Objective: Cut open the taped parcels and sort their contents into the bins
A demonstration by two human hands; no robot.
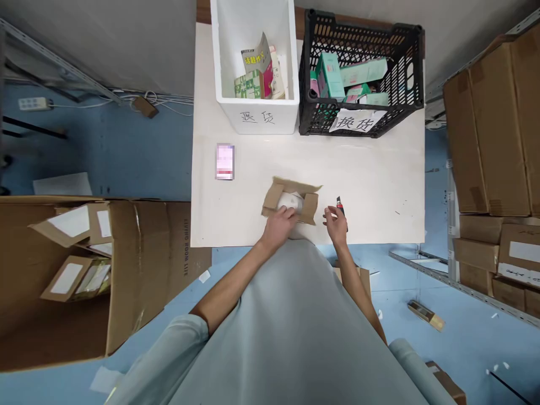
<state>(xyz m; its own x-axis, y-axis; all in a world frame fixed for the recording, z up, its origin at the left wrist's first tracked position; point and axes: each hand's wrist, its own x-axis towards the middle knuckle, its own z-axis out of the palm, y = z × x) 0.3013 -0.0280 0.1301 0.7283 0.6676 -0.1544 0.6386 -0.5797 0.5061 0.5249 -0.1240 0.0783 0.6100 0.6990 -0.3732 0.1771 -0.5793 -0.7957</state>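
A small opened cardboard box [310, 208] with torn flaps lies near the table's front edge. Inside it shows something white [290, 200], perhaps wrapped; its kind is unclear. My left hand [280, 226] is at the box's near left side, with its curled fingers at the near edge and on the white contents. What those fingers pinch is hidden. To the right of the box, my right hand [336, 225] has its thumb and forefinger apart. A red and black utility knife [341, 208] runs along that hand's outer side, blade pointing away from me, partly covered by the hand.
On the white table [379, 185] stand a white foam box [257, 115] with booklets and a black crate [363, 101] with green cartons. A pink-and-white pack [225, 162] lies at the left. A large carton [139, 275] of parcels stands left; stacked cartons [498, 135] stand right.
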